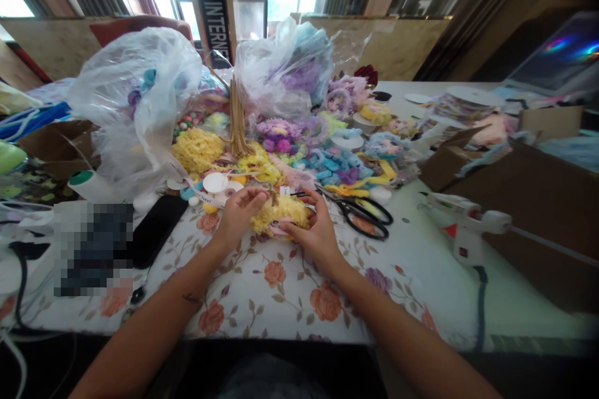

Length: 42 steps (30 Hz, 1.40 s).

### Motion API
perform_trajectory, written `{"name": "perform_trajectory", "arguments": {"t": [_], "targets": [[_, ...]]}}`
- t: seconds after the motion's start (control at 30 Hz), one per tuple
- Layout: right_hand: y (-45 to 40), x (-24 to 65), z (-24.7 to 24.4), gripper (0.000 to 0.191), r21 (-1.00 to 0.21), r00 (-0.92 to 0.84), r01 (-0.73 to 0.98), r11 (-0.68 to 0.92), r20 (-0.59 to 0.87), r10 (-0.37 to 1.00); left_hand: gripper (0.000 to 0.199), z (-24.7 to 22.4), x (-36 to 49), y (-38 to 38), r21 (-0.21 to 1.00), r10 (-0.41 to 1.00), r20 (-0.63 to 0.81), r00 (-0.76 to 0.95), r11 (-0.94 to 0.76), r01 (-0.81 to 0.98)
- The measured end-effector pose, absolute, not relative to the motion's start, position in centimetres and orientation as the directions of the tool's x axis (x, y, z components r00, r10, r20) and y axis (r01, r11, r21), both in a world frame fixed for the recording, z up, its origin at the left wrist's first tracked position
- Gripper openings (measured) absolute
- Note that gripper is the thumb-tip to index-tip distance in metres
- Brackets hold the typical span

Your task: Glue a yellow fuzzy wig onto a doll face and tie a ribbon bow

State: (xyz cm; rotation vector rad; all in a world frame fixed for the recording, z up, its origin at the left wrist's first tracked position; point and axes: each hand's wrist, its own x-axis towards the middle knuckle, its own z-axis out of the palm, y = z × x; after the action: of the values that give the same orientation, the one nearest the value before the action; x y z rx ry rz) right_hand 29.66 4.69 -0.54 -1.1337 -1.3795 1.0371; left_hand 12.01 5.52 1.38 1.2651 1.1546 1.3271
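Observation:
Between my two hands is a fluffy yellow craft piece [281,209] with a pale pink patch on its near side, low over the flowered cloth. My right hand [321,234] grips its right side, thumb in front and fingers behind. At its upper left edge, the thumb and fingers of my left hand [241,215] are pinched together; what lies between them is too small to make out. A small white tag [284,190] stands up at the back of the piece. Black-handled scissors [367,215] lie just right of my right hand.
Behind my hands spreads a heap of fuzzy craft pieces [337,165] and clear plastic bags [140,87]. To the left are a black phone [159,230] and a thread spool [91,187]. A white glue gun [463,224] with its cord stands right, before a cardboard box [538,218].

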Motion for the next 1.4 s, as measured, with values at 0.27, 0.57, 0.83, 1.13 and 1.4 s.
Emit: {"name": "perform_trajectory", "arguments": {"t": [0.27,0.57,0.83,1.13,1.4], "targets": [[4.68,29.67,-0.44,0.082,-0.980,-0.034,0.059,0.192,0.190,0.981,0.031,1.22,11.71,5.30,0.981,0.983,0.176,0.050,-0.179,0.071],[4.58,29.66,-0.50,0.084,-0.970,-0.044,0.051,0.239,0.236,0.971,0.022,1.12,11.88,5.06,0.982,0.982,0.187,0.023,-0.187,0.008],[4.37,29.80,-0.74,0.084,-0.949,-0.059,0.136,0.285,0.279,0.958,0.028,1.65,12.08,4.59,0.983,0.981,0.184,0.065,-0.185,0.012],[4.31,29.84,-0.81,0.085,-0.914,-0.064,0.211,0.346,0.341,0.938,0.046,1.48,11.63,4.97,0.988,0.976,0.155,0.155,-0.150,-0.039],[4.21,29.77,-0.96,0.083,-0.890,-0.078,0.229,0.394,0.387,0.919,0.038,1.30,11.84,4.89,0.988,0.984,0.135,0.114,-0.124,-0.095]]}}
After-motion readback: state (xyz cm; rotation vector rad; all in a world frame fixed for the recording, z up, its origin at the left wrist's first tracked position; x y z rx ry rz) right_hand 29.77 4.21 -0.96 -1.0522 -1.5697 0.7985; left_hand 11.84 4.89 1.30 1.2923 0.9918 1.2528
